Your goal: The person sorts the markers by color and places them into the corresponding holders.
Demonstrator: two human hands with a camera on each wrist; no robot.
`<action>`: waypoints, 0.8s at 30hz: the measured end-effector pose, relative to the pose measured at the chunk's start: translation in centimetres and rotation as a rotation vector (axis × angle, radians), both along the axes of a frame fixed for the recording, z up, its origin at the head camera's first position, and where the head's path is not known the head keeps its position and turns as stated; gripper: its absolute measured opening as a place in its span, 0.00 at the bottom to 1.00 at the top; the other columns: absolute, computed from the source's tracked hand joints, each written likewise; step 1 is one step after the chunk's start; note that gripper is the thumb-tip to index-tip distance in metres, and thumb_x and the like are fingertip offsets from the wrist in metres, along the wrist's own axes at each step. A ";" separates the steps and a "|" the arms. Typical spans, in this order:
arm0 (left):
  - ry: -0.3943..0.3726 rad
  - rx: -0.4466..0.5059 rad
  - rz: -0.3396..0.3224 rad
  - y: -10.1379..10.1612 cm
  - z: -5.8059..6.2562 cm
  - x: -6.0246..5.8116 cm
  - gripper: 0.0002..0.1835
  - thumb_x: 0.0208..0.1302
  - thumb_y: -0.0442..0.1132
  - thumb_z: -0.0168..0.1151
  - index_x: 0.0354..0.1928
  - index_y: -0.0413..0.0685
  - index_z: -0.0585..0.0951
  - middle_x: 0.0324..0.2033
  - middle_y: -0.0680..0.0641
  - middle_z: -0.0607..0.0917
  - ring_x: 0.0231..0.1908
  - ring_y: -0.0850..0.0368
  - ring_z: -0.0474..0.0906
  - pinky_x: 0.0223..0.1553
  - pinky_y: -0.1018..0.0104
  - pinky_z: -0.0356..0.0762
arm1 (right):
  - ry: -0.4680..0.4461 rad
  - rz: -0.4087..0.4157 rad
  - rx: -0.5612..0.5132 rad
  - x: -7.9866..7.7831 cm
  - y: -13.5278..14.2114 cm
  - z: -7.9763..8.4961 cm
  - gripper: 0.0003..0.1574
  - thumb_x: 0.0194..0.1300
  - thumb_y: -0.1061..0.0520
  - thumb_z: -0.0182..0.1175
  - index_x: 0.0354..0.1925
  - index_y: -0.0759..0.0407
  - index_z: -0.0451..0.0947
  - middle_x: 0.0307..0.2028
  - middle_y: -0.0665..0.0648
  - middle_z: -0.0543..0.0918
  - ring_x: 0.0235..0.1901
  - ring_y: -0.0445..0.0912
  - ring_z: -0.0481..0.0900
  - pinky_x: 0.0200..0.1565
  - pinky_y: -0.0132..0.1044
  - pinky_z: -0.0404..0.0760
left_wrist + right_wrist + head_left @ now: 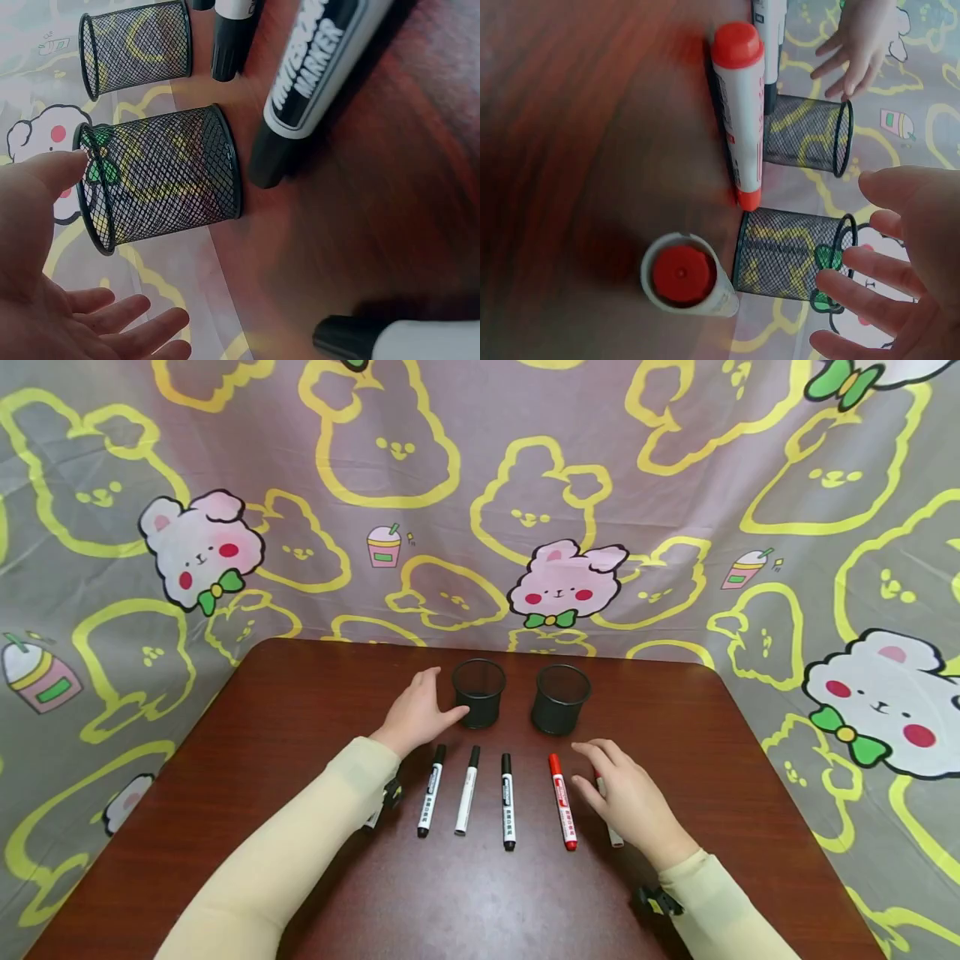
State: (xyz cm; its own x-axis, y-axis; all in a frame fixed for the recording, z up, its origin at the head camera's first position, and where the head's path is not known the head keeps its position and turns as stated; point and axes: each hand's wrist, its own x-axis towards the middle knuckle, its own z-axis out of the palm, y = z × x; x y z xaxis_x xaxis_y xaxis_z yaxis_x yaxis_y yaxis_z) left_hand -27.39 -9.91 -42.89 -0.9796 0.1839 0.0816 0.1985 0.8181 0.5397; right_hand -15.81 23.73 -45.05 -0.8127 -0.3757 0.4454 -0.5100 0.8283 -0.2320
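Has markers pointing lengthwise toward two upright mesh cups — holds fingers spread, left hand beside one, right hand by red marker.

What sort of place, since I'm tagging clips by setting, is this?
Possibly a makeshift filming corner: a cartoon-print curtain hangs behind and beside a reddish-brown table, where whiteboard markers lie side by side in front of two black mesh pen cups.
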 end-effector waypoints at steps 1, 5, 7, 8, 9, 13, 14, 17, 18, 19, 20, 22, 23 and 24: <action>-0.005 0.005 0.002 0.1 0.0 -0.1 0.52 0.65 0.60 0.69 0.78 0.37 0.57 0.73 0.33 0.66 0.66 0.38 0.74 0.63 0.45 0.76 | 0.003 0.007 0.004 0.1 -0.1 -0.1 0.30 0.64 0.54 0.72 0.62 0.56 0.78 0.53 0.56 0.81 0.45 0.50 0.83 0.47 0.50 0.83; -0.022 0.013 0.003 0.5 0.0 -0.4 0.53 0.64 0.60 0.70 0.78 0.37 0.56 0.73 0.33 0.65 0.66 0.38 0.74 0.63 0.45 0.76 | 0.001 0.028 0.012 0.3 -0.4 -0.2 0.29 0.64 0.54 0.72 0.62 0.56 0.78 0.53 0.55 0.81 0.47 0.51 0.84 0.49 0.51 0.83; -0.032 0.015 0.002 0.6 0.0 -0.5 0.53 0.64 0.59 0.71 0.78 0.37 0.55 0.74 0.33 0.65 0.67 0.38 0.73 0.63 0.45 0.76 | -0.004 0.038 0.016 0.5 -0.5 -0.2 0.29 0.64 0.54 0.72 0.62 0.56 0.78 0.53 0.55 0.82 0.50 0.52 0.84 0.51 0.52 0.83; -0.038 0.014 0.002 0.7 0.0 -0.6 0.53 0.64 0.59 0.71 0.78 0.37 0.55 0.74 0.33 0.64 0.67 0.38 0.72 0.64 0.45 0.75 | -0.010 0.042 0.022 0.6 -0.5 -0.2 0.29 0.64 0.54 0.72 0.61 0.56 0.78 0.53 0.54 0.81 0.50 0.52 0.84 0.51 0.52 0.83; -0.044 0.016 0.003 0.8 -0.1 -0.6 0.54 0.64 0.59 0.71 0.78 0.37 0.55 0.74 0.33 0.64 0.67 0.38 0.72 0.64 0.45 0.75 | -0.016 0.047 0.029 0.6 -0.5 -0.2 0.29 0.64 0.54 0.72 0.62 0.55 0.78 0.53 0.54 0.81 0.50 0.51 0.85 0.52 0.52 0.83; -0.069 0.045 0.012 1.2 -0.2 -0.8 0.54 0.63 0.59 0.71 0.79 0.38 0.54 0.74 0.33 0.64 0.68 0.38 0.72 0.65 0.45 0.74 | -0.036 0.068 0.061 0.9 -0.7 -0.2 0.29 0.64 0.53 0.72 0.62 0.54 0.78 0.53 0.53 0.81 0.49 0.51 0.85 0.52 0.51 0.83; -0.074 0.054 0.015 1.3 -0.2 -0.8 0.54 0.63 0.59 0.71 0.79 0.38 0.54 0.74 0.33 0.64 0.68 0.38 0.72 0.65 0.45 0.74 | -0.038 0.071 0.068 0.9 -0.7 -0.2 0.29 0.64 0.53 0.72 0.62 0.54 0.78 0.53 0.52 0.81 0.49 0.50 0.85 0.52 0.51 0.83; -0.091 0.082 0.016 1.5 -0.4 -1.1 0.55 0.63 0.60 0.71 0.79 0.38 0.54 0.74 0.33 0.64 0.68 0.39 0.72 0.66 0.44 0.73 | -0.034 0.081 0.078 1.1 -0.8 -0.2 0.30 0.62 0.53 0.73 0.61 0.54 0.79 0.52 0.52 0.81 0.48 0.49 0.85 0.51 0.50 0.84; -0.095 0.095 0.015 1.6 -0.5 -1.2 0.54 0.63 0.59 0.72 0.78 0.37 0.55 0.73 0.33 0.65 0.68 0.39 0.72 0.66 0.44 0.73 | -0.032 0.084 0.081 1.1 -0.8 -0.2 0.30 0.62 0.53 0.74 0.61 0.54 0.79 0.52 0.51 0.81 0.48 0.49 0.85 0.50 0.50 0.84; -0.099 0.107 0.013 1.7 -0.5 -1.2 0.54 0.62 0.59 0.72 0.78 0.36 0.55 0.73 0.33 0.65 0.68 0.39 0.72 0.67 0.44 0.73 | -0.030 0.088 0.081 1.2 -0.9 -0.2 0.29 0.62 0.53 0.74 0.60 0.54 0.80 0.52 0.51 0.82 0.48 0.49 0.85 0.50 0.50 0.84; -0.102 0.120 0.012 1.8 -0.6 -1.3 0.54 0.62 0.59 0.72 0.78 0.36 0.56 0.72 0.33 0.66 0.68 0.39 0.72 0.67 0.44 0.72 | -0.029 0.093 0.082 1.2 -0.9 -0.2 0.29 0.61 0.54 0.74 0.60 0.54 0.80 0.52 0.51 0.82 0.48 0.49 0.86 0.51 0.50 0.84; -0.107 0.147 0.008 1.9 -0.7 -1.4 0.54 0.62 0.58 0.73 0.77 0.35 0.57 0.71 0.32 0.67 0.68 0.38 0.72 0.67 0.44 0.72 | -0.027 0.102 0.084 1.3 -0.9 -0.2 0.28 0.61 0.54 0.74 0.59 0.54 0.80 0.51 0.50 0.82 0.48 0.48 0.86 0.51 0.49 0.84; -0.109 0.162 0.006 2.0 -0.8 -1.5 0.53 0.62 0.58 0.73 0.77 0.35 0.58 0.70 0.32 0.68 0.68 0.38 0.72 0.67 0.44 0.72 | -0.026 0.106 0.086 1.3 -0.9 -0.2 0.28 0.61 0.54 0.74 0.59 0.54 0.80 0.51 0.50 0.82 0.47 0.47 0.86 0.51 0.49 0.84; -0.112 0.175 0.006 2.0 -0.8 -1.6 0.53 0.61 0.57 0.74 0.76 0.35 0.58 0.70 0.32 0.69 0.68 0.38 0.72 0.68 0.44 0.71 | -0.025 0.110 0.088 1.3 -0.9 -0.2 0.28 0.61 0.54 0.74 0.58 0.53 0.80 0.51 0.50 0.82 0.47 0.47 0.86 0.51 0.48 0.84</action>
State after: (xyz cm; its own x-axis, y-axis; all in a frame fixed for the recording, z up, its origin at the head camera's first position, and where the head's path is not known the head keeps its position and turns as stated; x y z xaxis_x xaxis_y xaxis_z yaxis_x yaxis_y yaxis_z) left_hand -28.96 -7.87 -43.70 -0.9853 0.1708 0.0025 0.1250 0.7109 0.6921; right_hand -14.47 22.83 -45.24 -0.7750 -0.5000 0.3865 -0.5938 0.7855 -0.1746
